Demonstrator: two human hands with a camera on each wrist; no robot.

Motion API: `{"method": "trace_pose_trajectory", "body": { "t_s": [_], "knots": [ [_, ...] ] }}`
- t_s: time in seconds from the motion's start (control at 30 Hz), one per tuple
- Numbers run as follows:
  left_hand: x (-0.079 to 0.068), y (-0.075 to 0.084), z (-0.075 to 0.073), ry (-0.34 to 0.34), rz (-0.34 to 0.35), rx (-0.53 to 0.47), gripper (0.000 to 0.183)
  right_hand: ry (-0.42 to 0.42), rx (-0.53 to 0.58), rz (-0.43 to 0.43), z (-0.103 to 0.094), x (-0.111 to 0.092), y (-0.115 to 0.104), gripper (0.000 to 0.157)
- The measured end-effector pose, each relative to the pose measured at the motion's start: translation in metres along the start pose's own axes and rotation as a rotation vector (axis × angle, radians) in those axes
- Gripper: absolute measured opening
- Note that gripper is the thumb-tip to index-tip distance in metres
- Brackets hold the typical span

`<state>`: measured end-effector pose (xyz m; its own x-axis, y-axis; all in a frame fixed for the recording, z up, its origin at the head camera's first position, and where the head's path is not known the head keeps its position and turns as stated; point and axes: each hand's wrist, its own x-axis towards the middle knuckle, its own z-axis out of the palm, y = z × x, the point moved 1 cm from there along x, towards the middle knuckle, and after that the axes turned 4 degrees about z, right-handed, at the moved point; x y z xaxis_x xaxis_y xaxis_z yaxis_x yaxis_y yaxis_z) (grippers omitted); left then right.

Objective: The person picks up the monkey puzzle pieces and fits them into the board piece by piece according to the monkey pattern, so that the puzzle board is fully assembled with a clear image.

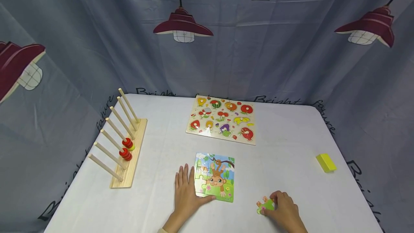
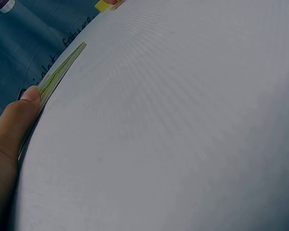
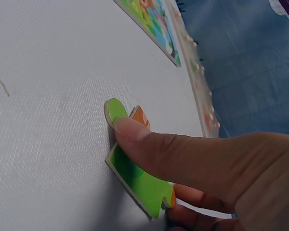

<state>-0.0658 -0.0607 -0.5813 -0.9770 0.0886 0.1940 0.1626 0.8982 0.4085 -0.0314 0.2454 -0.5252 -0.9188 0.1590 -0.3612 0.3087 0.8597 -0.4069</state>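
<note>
A square monkey jigsaw puzzle [image 1: 220, 191] lies near the middle front of the table, with bare-looking wooden spaces on its left side. My left hand [image 1: 186, 194] rests along its left edge, fingers straight and the thumb [image 2: 31, 94] on its lower edge. To the right, my right hand [image 1: 285, 210] pinches a green jigsaw piece [image 3: 140, 180] with orange parts, low over the white table. In the right wrist view the thumb [image 3: 133, 130] lies across the piece, and the other fingers curl at its far side.
A wooden peg rack [image 1: 138, 154] with red and yellow rings stands on the left. Behind the puzzle lies a fruit peg board [image 1: 211, 136]. A yellow block [image 1: 326, 163] sits near the right edge. A grey-blue curtain [image 1: 213, 67] surrounds the white table [image 1: 161, 132].
</note>
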Motion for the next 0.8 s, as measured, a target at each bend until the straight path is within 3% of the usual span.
{"method": "trace_pose_trajectory", "body": {
  "t_s": [0.4, 0.63, 0.8],
  "knots": [
    [0.000, 0.001, -0.001, 0.004, 0.002, -0.004, 0.125, -0.031, 0.103, 0.059, -0.004, 0.000, 0.003, 0.055],
    [0.000, 0.001, -0.001, 0.003, 0.001, 0.000, 0.125, -0.027, 0.152, 0.036, -0.010, -0.003, 0.002, 0.024],
    [0.000, 0.001, -0.002, -0.003, 0.000, 0.008, 0.125, -0.074, 0.259, 0.045, -0.014, -0.002, -0.007, 0.017]
  ]
}}
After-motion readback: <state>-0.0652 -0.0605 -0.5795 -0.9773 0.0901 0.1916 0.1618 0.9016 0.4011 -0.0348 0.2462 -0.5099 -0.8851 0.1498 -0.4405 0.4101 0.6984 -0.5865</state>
